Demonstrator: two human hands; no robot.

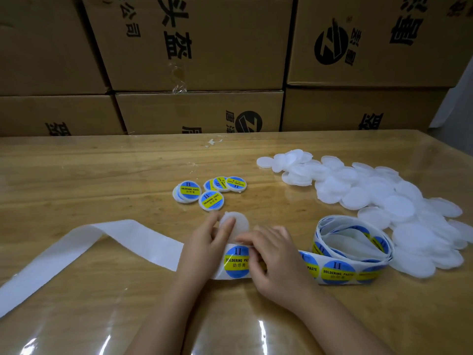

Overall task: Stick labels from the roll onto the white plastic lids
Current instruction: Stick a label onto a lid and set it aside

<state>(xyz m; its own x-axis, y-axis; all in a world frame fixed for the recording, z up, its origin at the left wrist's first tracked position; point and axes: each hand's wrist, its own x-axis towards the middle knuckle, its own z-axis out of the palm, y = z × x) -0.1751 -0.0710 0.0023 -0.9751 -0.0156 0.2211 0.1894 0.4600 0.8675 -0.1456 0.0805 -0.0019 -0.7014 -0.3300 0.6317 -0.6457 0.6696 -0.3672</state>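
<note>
The left grip point(204, 242) is pinching a bare white lid point(239, 221) between thumb and fingers. The right grip point(276, 257), close beside it, is curling its fingertips onto the right edge of a label point(236, 262) lying under both grips. The roll point(353, 252) is sitting just right of the right grip, with the lid pile point(371, 190) beyond. A few labelled lids point(211, 192) are lying just beyond the left grip. Empty backing point(122, 242) is trailing left across the worktop point(102, 175).
</note>
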